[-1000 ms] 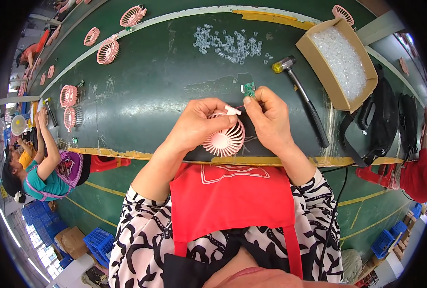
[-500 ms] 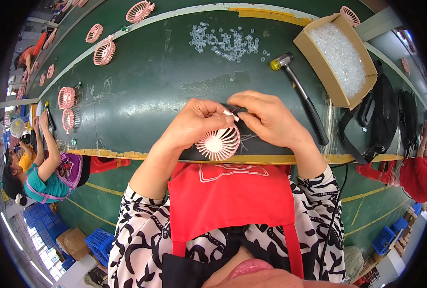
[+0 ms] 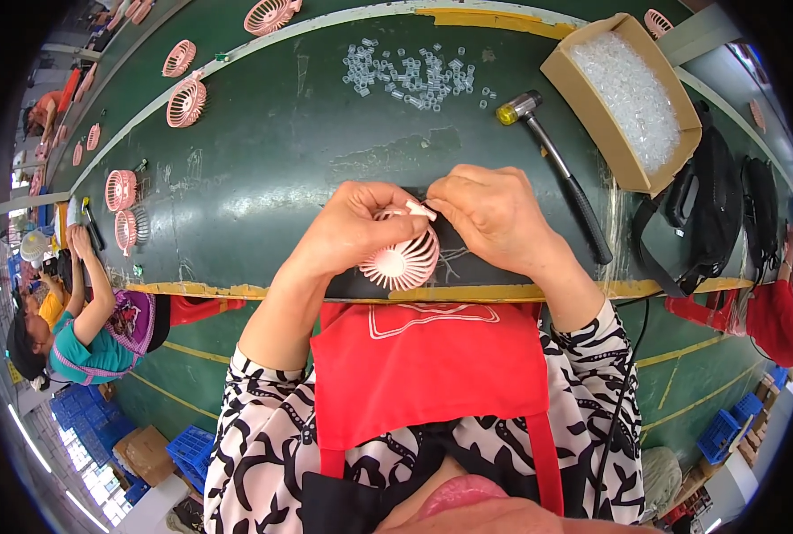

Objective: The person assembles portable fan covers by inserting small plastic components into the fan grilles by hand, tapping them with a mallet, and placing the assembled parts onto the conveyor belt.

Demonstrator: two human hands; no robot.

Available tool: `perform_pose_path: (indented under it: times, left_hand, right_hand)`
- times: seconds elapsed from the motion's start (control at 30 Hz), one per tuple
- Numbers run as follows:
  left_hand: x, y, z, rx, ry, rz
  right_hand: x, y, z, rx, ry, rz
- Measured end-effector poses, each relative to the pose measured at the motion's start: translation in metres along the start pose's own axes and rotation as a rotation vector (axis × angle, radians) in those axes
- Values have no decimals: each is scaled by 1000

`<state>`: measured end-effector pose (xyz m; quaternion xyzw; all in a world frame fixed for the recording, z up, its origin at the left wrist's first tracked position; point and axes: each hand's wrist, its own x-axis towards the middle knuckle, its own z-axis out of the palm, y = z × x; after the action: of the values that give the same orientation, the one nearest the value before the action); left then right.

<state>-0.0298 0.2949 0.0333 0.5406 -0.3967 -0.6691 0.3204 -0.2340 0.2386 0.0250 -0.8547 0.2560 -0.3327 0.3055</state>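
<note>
My left hand (image 3: 353,230) is closed around the upper part of a round pink fan housing (image 3: 400,263) with slatted ribs, just above the table's near edge. A small white stub (image 3: 421,211) sticks out of the housing by my left thumb and fingertips. Close beside that stub, my right hand (image 3: 494,216) has its thumb and index finger pinched together. Whatever is between those fingertips is too small and hidden to make out.
On the green table (image 3: 263,178) lie scattered clear plastic sleeves (image 3: 410,76). A rubber-headed mallet (image 3: 557,165), a cardboard box (image 3: 583,111) of clear pieces and a black bag (image 3: 715,209) are at right. More pink housings (image 3: 186,102) sit at left, near a co-worker (image 3: 85,334).
My right hand's fingers have drawn together into a pinch near the white stub. The fan housing has tipped and shifted slightly up and left in my left hand.
</note>
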Motion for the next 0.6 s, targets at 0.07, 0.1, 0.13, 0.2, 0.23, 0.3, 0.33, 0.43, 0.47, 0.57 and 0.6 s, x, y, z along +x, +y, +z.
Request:
perform_pose_path:
  times: [0.07,0.1,0.13,0.2,0.23,0.3,0.33,0.43,0.47,0.57,0.6]
  left_hand:
    - [-2,1,-1,-55,-25,-16]
    - [-2,-1,-1,-31,-25,-12]
    - [-2,-1,-1,-31,-26,-12]
    - [-3,-1,0,-8,-20,-33]
    - [-4,0,1,-7,-20,-34]
    - [-4,1,3,60,-16,-33]
    - [-4,3,5,61,-18,-34]
    - [-5,11,5,229,11,154]
    - [-6,17,4,330,53,247]
    - [-9,35,4,604,144,467]
    - [-9,37,2,900,191,683]
  right_hand:
    - [-4,-4,-2,-34,5,26]
    - [-7,-5,-2,-34,5,26]
    - [-11,-5,-1,-37,-3,52]
    - [-14,-6,0,-38,-11,80]
    - [-15,-7,-1,-39,-21,90]
    - [-15,-7,-1,-42,-28,104]
    - [-13,-6,-1,-43,-34,96]
    - [-9,-6,-4,-42,28,55]
    - [-7,-6,-4,-37,92,28]
    - [-2,-26,-19,-141,117,49]
    - [-3,-30,-21,-138,116,42]
